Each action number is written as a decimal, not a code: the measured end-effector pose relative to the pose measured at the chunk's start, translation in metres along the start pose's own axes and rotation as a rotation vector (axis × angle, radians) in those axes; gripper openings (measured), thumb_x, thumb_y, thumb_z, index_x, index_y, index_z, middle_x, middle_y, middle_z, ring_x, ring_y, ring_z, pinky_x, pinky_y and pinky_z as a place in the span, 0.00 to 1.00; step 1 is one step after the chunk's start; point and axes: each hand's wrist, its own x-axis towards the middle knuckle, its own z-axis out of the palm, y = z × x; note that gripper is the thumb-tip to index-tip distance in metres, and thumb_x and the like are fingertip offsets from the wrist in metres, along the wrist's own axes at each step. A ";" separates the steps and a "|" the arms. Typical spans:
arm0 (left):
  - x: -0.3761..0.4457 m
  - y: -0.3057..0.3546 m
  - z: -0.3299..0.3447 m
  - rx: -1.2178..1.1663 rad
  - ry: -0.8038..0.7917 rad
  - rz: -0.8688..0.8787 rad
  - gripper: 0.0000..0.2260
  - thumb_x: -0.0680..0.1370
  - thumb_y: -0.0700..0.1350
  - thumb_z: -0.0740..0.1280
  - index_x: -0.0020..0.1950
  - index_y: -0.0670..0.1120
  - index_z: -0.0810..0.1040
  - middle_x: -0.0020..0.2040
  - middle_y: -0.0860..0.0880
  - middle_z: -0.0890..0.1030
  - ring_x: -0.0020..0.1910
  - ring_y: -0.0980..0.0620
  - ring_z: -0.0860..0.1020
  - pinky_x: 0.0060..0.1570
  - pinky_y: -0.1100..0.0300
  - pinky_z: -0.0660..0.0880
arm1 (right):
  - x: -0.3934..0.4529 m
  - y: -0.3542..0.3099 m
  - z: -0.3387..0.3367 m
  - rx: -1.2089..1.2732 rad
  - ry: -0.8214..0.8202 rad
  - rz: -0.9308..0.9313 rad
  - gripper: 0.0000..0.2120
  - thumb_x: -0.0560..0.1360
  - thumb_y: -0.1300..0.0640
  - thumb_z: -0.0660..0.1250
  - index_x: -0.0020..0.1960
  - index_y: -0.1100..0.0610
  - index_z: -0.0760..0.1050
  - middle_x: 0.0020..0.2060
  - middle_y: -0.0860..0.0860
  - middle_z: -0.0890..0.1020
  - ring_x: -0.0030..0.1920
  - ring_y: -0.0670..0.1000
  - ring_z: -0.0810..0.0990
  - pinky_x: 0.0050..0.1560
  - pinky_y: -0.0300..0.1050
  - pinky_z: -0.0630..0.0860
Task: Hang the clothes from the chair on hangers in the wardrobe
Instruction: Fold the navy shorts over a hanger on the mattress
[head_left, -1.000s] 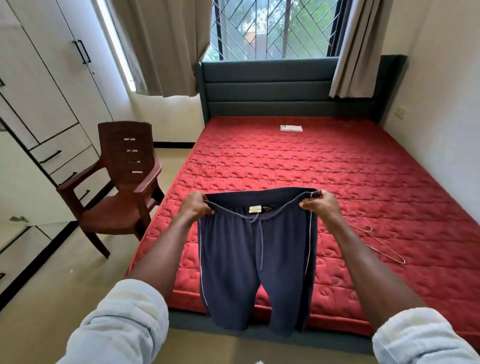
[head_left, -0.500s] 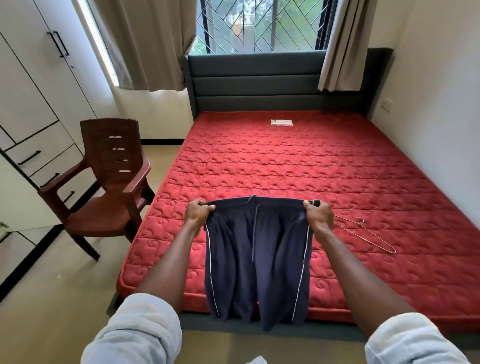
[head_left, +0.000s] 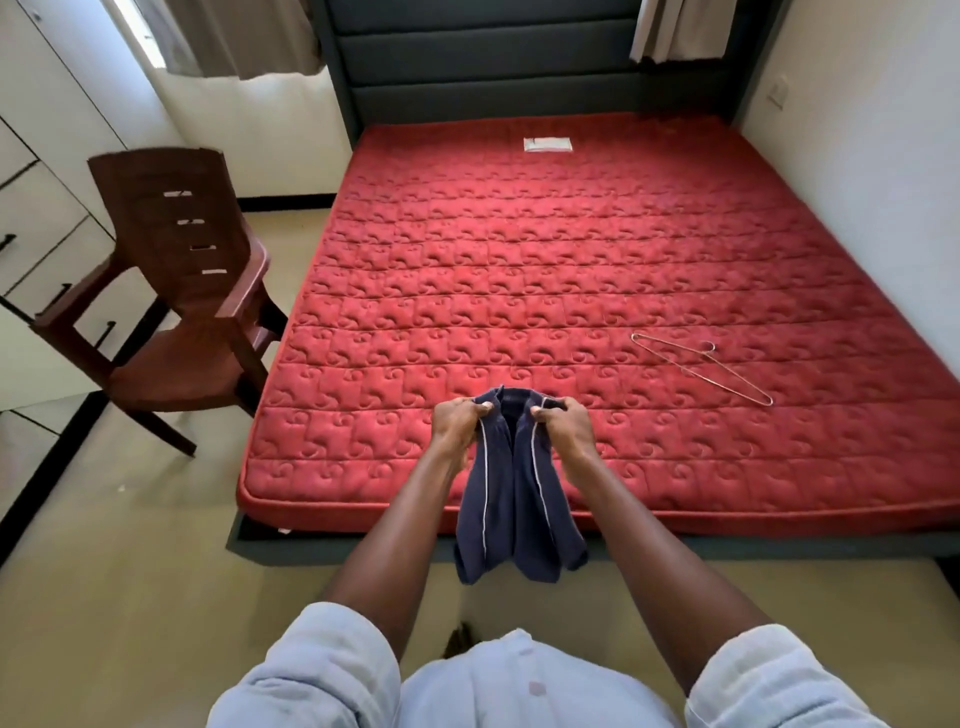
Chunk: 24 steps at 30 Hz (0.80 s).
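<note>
My left hand (head_left: 457, 423) and right hand (head_left: 563, 423) grip one pair of shorts (head_left: 514, 499), legs hanging straight down over the mattress's (head_left: 519, 260) near edge; one hanger (head_left: 701, 366) lies toward its right edge.

Left hand (head_left: 457, 423) and right hand (head_left: 563, 423) grip folded navy shorts (head_left: 514, 514) over the red mattress (head_left: 519, 270).

Open mattress (head_left: 519, 260) ahead; wire hanger (head_left: 701, 371) lies right, chair (head_left: 171, 312) stands left beside the bed
</note>
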 end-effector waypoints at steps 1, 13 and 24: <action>-0.004 -0.003 0.002 -0.002 -0.024 0.018 0.05 0.74 0.31 0.69 0.44 0.41 0.80 0.38 0.43 0.80 0.29 0.54 0.79 0.29 0.64 0.76 | -0.003 0.002 0.002 0.010 -0.035 0.004 0.07 0.71 0.67 0.69 0.48 0.61 0.78 0.37 0.54 0.80 0.39 0.51 0.77 0.38 0.44 0.73; -0.020 -0.022 0.007 0.189 0.024 0.223 0.10 0.69 0.33 0.72 0.37 0.48 0.81 0.34 0.51 0.82 0.36 0.52 0.78 0.42 0.56 0.77 | -0.030 0.019 0.016 0.173 0.054 -0.004 0.07 0.69 0.68 0.75 0.47 0.62 0.83 0.41 0.54 0.85 0.40 0.48 0.80 0.50 0.43 0.79; -0.028 -0.026 0.001 0.394 -0.121 0.349 0.15 0.65 0.43 0.68 0.51 0.47 0.78 0.46 0.49 0.84 0.44 0.52 0.80 0.48 0.58 0.77 | -0.038 0.013 0.022 0.142 0.024 0.077 0.11 0.70 0.70 0.66 0.43 0.55 0.73 0.41 0.55 0.82 0.39 0.51 0.79 0.41 0.48 0.79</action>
